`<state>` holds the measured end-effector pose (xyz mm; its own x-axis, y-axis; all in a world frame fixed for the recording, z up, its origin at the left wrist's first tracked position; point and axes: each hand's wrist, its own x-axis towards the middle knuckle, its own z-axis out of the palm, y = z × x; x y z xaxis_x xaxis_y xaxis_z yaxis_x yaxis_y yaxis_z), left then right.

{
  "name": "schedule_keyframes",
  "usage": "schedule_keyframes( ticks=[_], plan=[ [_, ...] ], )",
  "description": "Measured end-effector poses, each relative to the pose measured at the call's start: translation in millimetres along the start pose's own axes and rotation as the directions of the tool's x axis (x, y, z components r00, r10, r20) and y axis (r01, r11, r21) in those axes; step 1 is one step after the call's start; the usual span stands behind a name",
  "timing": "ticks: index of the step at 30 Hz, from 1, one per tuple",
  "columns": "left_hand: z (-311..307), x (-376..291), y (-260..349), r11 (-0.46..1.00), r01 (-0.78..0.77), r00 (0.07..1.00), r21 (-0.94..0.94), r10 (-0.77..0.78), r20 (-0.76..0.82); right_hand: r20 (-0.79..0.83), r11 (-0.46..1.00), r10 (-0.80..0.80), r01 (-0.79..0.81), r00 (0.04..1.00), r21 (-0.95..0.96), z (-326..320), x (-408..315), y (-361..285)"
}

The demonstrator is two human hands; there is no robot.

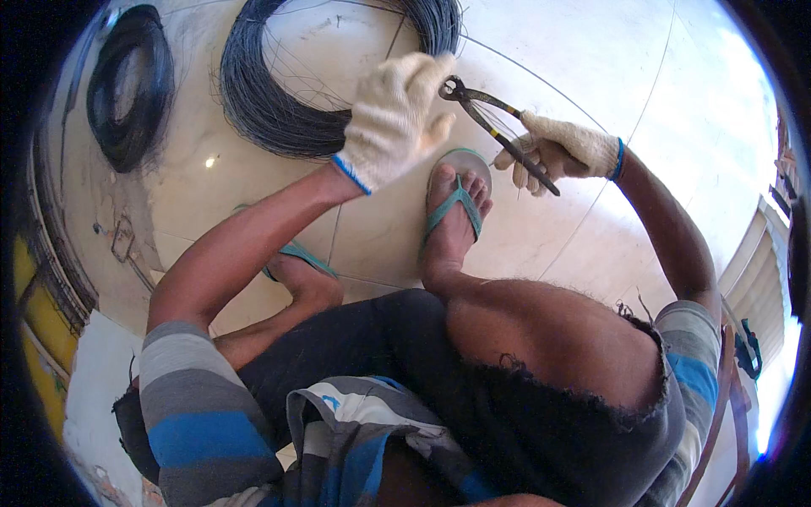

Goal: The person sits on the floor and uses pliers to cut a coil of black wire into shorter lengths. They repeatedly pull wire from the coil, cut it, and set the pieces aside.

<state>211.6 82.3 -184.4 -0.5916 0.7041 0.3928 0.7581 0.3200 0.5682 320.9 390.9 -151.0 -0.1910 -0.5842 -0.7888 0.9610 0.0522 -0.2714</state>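
Note:
My right hand (pixel 564 152), in a cream knitted glove with a blue cuff, holds a pair of end-cutting pincers (pixel 472 101). Their dark handles have yellow bands, and the jaws point up and left. A few thin wires run beside the handles, near the fingers of that hand. My left hand (pixel 399 117) wears a matching glove and is slightly blurred. Its thumb stands apart from the fingers, and I see nothing in its grasp. It overlaps the right side of a large coil of dark metal wire (pixel 272 120) on the floor, its fingertips just left of the pincer jaws.
A second dark wire coil (pixel 130 89) lies at the far left. Glossy tiles (pixel 545 247) make up the floor. My foot in a green flip-flop (pixel 453 209) is below the hands. A wooden frame (pixel 738 405) stands at the right edge, and a yellow surface (pixel 47 323) at the left.

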Motion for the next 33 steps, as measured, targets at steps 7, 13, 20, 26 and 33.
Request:
schedule_keyframes(
  ticks=[7, 13, 20, 26, 33],
  plan=[
    [32.3, -10.8, 56.3, -0.423, 0.836, 0.205, -0.350, -0.349, 0.914, -0.049, 0.969, 0.009, -0.021, 0.999, -0.247, 2.8, -8.0, -26.2],
    [66.9, 13.8, 42.0, -0.799, 0.398, 0.316, -0.451, -0.342, 0.885, -0.121, 0.899, 0.018, -0.069, 0.993, -0.433, 2.6, -20.0, -53.7],
    [80.7, 17.8, 50.3, -0.825, 0.278, 0.317, -0.492, -0.405, 0.858, -0.431, 0.487, -0.529, -0.155, 0.731, -0.860, 22.2, -24.1, -43.3],
    [80.8, 15.2, 48.9, -0.820, 0.274, 0.313, -0.502, -0.418, 0.853, -0.364, 0.139, -0.800, -0.443, 0.477, -0.886, 79.1, -35.6, -1.5],
    [79.5, 16.2, 49.0, -0.800, 0.309, 0.315, -0.514, -0.424, 0.849, -0.293, 0.079, -0.856, -0.451, 0.426, -0.889, 71.2, -21.5, 30.9]
  ],
)
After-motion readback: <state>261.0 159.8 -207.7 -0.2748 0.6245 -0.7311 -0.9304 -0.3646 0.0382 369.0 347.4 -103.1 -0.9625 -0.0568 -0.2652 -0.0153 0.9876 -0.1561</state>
